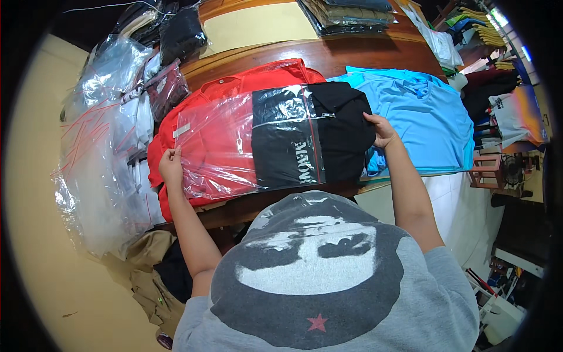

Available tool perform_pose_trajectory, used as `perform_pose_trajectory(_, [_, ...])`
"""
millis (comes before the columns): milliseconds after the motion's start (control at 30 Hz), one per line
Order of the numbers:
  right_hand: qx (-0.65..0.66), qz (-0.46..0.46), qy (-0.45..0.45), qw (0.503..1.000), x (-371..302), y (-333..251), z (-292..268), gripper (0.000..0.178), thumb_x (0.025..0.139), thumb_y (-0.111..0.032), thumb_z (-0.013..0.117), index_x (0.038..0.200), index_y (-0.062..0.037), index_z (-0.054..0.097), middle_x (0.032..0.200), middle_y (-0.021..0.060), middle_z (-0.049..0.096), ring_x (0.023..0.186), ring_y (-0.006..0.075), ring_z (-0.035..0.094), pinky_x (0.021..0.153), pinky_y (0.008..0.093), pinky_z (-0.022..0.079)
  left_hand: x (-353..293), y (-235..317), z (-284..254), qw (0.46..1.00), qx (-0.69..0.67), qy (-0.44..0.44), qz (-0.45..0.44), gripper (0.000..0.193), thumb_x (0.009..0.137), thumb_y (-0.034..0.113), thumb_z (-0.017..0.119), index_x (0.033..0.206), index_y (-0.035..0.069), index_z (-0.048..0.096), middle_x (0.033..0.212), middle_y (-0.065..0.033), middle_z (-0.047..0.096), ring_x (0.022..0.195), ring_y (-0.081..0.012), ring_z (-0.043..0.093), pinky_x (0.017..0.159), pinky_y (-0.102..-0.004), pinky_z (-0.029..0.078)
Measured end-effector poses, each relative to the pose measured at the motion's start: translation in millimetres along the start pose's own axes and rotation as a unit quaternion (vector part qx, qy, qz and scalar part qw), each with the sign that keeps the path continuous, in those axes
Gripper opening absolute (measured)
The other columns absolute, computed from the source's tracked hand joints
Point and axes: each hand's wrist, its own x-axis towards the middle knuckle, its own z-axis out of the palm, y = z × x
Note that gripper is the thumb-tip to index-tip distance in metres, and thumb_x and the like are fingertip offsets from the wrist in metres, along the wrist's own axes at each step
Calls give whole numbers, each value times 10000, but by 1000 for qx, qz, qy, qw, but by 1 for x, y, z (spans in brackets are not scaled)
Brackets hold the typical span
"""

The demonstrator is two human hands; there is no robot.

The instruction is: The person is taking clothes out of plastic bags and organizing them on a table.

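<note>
A folded black garment [346, 135] lies in front of me, its left part inside a clear plastic bag [214, 155] and its right part sticking out of the bag's mouth. At the bag's left edge, my left hand [170, 165] pinches the plastic. My right hand [382, 129] grips the garment's right end, thumb on top and the other fingers mostly hidden. White print and a thin red strip show on the bag. Beneath the bag lie red garments [258, 76] with a white zip pull.
Light blue shirts [428, 111] are stacked on the right of the wooden table [258, 54]. A heap of clear plastic bags [97, 170] fills the left side. Packed dark garments [352, 17] lie at the back. A small reddish stool [488, 170] stands at the right.
</note>
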Motion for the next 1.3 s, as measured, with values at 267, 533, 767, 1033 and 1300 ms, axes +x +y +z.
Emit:
perform_pose_trajectory(267, [-3, 2, 0, 1000, -1, 0, -2, 381, 977, -218, 520, 1196, 90, 571, 1144, 210, 655, 1032, 303, 665, 926, 427, 538, 7, -14, -10, 999, 22, 33, 32, 313, 897, 275, 691, 783, -8, 617, 609, 8, 499, 569, -69, 413, 524, -271, 340])
perform_pose_trajectory(533, [8, 8, -5, 1000, -2, -1, 1, 382, 967, -221, 533, 1196, 82, 579, 1147, 211, 655, 1036, 306, 663, 931, 430, 533, 10, -16, -13, 958, -216, -128, -137, 332, 903, 366, 675, 885, 34, 670, 679, 30, 556, 568, -63, 454, 539, -229, 359])
perform_pose_trajectory(767, [16, 14, 7, 1000, 2, -3, -10, 388, 975, -229, 517, 1233, 58, 557, 1166, 228, 640, 1059, 331, 652, 918, 473, 537, 6, -9, -21, 966, -161, -140, -148, 204, 894, 240, 699, 921, 39, 680, 769, -7, 645, 597, -74, 529, 561, -212, 416])
perform_pose_trajectory(1033, [-3, 6, 2, 1000, 1, -1, 0, 396, 975, -223, 521, 1204, 97, 564, 1156, 223, 646, 1033, 310, 664, 925, 431, 540, 13, -21, -30, 976, -149, -117, -103, 216, 906, 244, 682, 911, 28, 688, 790, 4, 653, 644, -58, 517, 618, -208, 401])
perform_pose_trajectory(1300, [6, 13, -10, 1000, 0, -2, -1, 391, 982, -219, 507, 1207, 96, 559, 1159, 224, 644, 1036, 312, 662, 930, 435, 537, 20, -38, -43, 983, -110, -104, -102, 229, 905, 255, 684, 916, 26, 694, 797, 5, 658, 684, -62, 535, 659, -213, 411])
